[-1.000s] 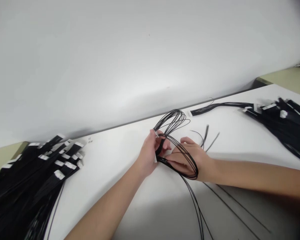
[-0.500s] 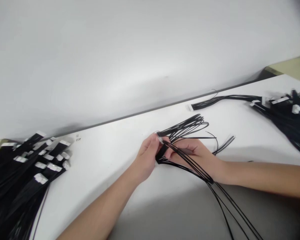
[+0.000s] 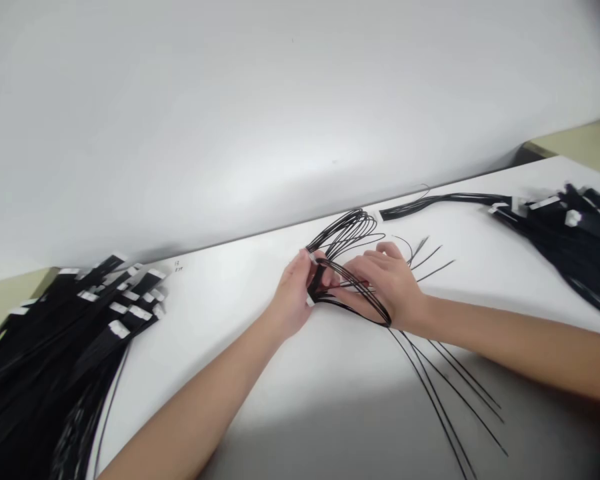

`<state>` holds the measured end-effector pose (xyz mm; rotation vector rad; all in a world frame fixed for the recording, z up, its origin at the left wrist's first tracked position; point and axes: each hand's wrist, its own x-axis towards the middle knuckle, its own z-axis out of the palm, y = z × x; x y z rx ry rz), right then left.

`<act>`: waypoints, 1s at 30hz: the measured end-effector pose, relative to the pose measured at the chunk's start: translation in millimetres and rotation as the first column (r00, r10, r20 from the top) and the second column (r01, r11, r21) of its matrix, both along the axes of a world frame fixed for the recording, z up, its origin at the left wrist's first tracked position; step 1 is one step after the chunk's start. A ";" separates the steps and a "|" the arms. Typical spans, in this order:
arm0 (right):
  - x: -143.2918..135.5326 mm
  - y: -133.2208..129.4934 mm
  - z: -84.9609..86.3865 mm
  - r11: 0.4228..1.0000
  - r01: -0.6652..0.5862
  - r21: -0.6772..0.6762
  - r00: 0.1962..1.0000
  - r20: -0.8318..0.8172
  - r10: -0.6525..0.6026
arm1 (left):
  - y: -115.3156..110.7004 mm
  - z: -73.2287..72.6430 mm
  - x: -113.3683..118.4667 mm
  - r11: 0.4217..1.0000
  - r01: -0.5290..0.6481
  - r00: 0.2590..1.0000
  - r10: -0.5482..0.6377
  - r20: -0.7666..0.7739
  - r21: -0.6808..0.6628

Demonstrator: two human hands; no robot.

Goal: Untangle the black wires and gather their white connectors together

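Note:
My left hand [image 3: 294, 293] grips the white connector end of a black wire harness [image 3: 350, 233]; its thumb and fingers press on the connector. A small white connector end [image 3: 310, 300] shows just below those fingers. The harness wires loop up and back above the hand, while other strands curve right and hang past the table's front. My right hand [image 3: 383, 283] is closed among the wires to the right, its fingers bent round some black strands. Loose wire ends [image 3: 433, 253] stick out beyond it. Part of its fingers is hidden behind the wire bundle.
A large pile of black harnesses [image 3: 55, 353] with white connectors lies at left. Another pile [image 3: 575, 233] lies at right. A single harness [image 3: 445, 198] stretches along the back of the white table [image 3: 215, 320], against the white wall [image 3: 230, 120].
The right hand has turned and drawn wires through the bundle, so loose ends now fan out beyond it. Both hands appear slightly higher in view. The left hand keeps its grip.

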<state>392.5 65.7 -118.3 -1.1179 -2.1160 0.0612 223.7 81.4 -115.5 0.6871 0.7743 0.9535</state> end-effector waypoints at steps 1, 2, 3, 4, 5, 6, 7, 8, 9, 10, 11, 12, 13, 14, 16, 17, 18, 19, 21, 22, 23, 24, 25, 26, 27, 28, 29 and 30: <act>1.6 0.2 -0.1 0.998 0.004 0.059 0.999 0.042 -0.007 | -0.4 -0.2 0.1 1.000 -0.008 1.000 0.008 0.003 0.009; 3.5 0.4 -0.4 0.994 0.006 0.111 0.996 0.083 -0.015 | -0.8 -0.4 0.2 1.000 -0.012 1.000 0.012 0.011 0.018; 5.8 0.4 -0.7 0.987 0.002 0.160 0.993 0.118 -0.021 | -1.2 -0.6 0.2 1.000 -0.015 1.000 0.015 0.022 0.023; 8.3 0.2 -0.8 0.979 -0.004 0.205 0.989 0.143 -0.026 | -1.5 -0.8 0.3 1.000 -0.017 0.999 0.016 0.034 0.025; 11.1 -0.3 -0.6 0.970 -0.011 0.242 0.987 0.159 -0.028 | -1.7 -0.8 0.4 1.000 -0.019 0.999 0.018 0.043 0.024; 14.2 -1.2 0.1 0.964 -0.016 0.266 0.985 0.170 -0.031 | -1.8 -0.8 0.4 1.000 -0.020 0.999 0.019 0.048 0.020; 17.3 -2.6 1.3 0.962 -0.013 0.273 0.983 0.181 -0.039 | -1.7 -0.6 0.5 1.000 -0.021 0.999 0.021 0.049 0.014; 20.5 -4.3 2.9 0.964 0.000 0.267 0.980 0.194 -0.054 | -1.7 -0.3 0.7 1.000 -0.022 0.999 0.022 0.045 0.009; 23.5 -6.4 5.0 0.968 0.019 0.248 0.974 0.212 -0.074 | -1.6 0.3 0.9 1.000 -0.023 0.999 0.023 0.036 0.006; 26.3 -8.6 7.4 0.974 0.036 0.224 0.967 0.239 -0.091 | -1.5 1.0 1.0 1.000 -0.020 0.999 0.020 0.026 0.003; 28.8 -10.9 9.9 0.979 0.046 0.200 0.957 0.273 -0.100 | -1.4 1.8 1.2 1.000 -0.013 1.000 0.013 0.013 0.001; 31.1 -12.9 12.3 0.983 0.047 0.178 0.945 0.310 -0.101 | -1.3 2.7 1.4 1.000 -0.003 1.000 0.003 -0.001 0.002; 33.3 -14.6 14.3 0.986 0.045 0.159 0.934 0.343 -0.098 | -1.2 3.5 1.5 1.000 0.007 1.000 -0.007 -0.017 0.009; 35.7 -15.8 15.7 0.988 0.054 0.142 0.925 0.366 -0.103 | -1.1 4.2 1.5 1.000 0.015 0.999 -0.014 -0.033 0.019; 41.2 -16.6 16.4 0.986 0.119 0.113 0.915 0.374 -0.153 | -0.8 5.1 1.3 0.999 0.021 0.999 -0.020 -0.051 0.032; 44.6 -16.2 15.7 0.981 0.164 0.104 0.912 0.363 -0.191 | -0.7 5.3 1.2 0.999 0.020 0.998 -0.018 -0.054 0.036; 48.2 -15.5 14.4 0.973 0.207 0.098 0.910 0.347 -0.228 | -0.6 5.4 1.0 0.999 0.020 0.998 -0.018 -0.055 0.037; 51.9 -14.8 13.0 0.966 0.240 0.094 0.908 0.331 -0.258 | -0.7 5.5 0.9 0.999 0.025 0.998 -0.023 -0.057 0.038; 58.0 -13.8 10.7 0.959 0.271 0.089 0.908 0.307 -0.285 | -1.3 6.0 0.6 0.998 0.043 0.997 -0.040 -0.069 0.041; 60.0 -13.9 10.3 0.957 0.279 0.078 0.916 0.278 -0.290 | -1.8 6.4 0.5 0.998 0.051 0.996 -0.048 -0.076 0.047; 61.1 -14.3 10.6 0.956 0.286 0.057 0.930 0.224 -0.292 | -2.4 7.1 0.4 0.997 0.059 0.995 -0.054 -0.082 0.055; 61.4 -15.2 11.6 0.956 0.292 0.026 0.944 0.150 -0.292 | -3.1 8.0 0.3 0.996 0.065 0.994 -0.059 -0.088 0.061; 61.3 -16.2 13.2 0.954 0.300 -0.015 0.952 0.063 -0.299 | -3.8 9.0 0.2 0.995 0.066 0.994 -0.060 -0.093 0.068; 61.0 -17.3 15.3 0.947 0.316 -0.067 0.948 -0.030 -0.318 | -4.3 10.0 0.2 0.995 0.066 0.994 -0.058 -0.097 0.074; 61.1 -18.2 17.5 0.933 0.334 -0.131 0.929 -0.120 -0.349 | -4.8 11.0 0.0 0.995 0.064 0.993 -0.056 -0.101 0.074; 61.9 -18.6 19.6 0.916 0.348 -0.201 0.901 -0.198 -0.386 | -5.2 11.9 -0.1 0.996 0.060 0.993 -0.053 -0.105 0.069; 63.4 -18.4 21.1 0.896 0.355 -0.267 0.869 -0.257 -0.422 | -5.4 12.6 -0.3 0.997 0.055 0.993 -0.048 -0.109 0.061; 65.8 -17.5 21.9 0.876 0.351 -0.331 0.835 -0.311 -0.453 | -5.6 13.0 -0.6 0.997 0.051 0.993 -0.045 -0.111 0.053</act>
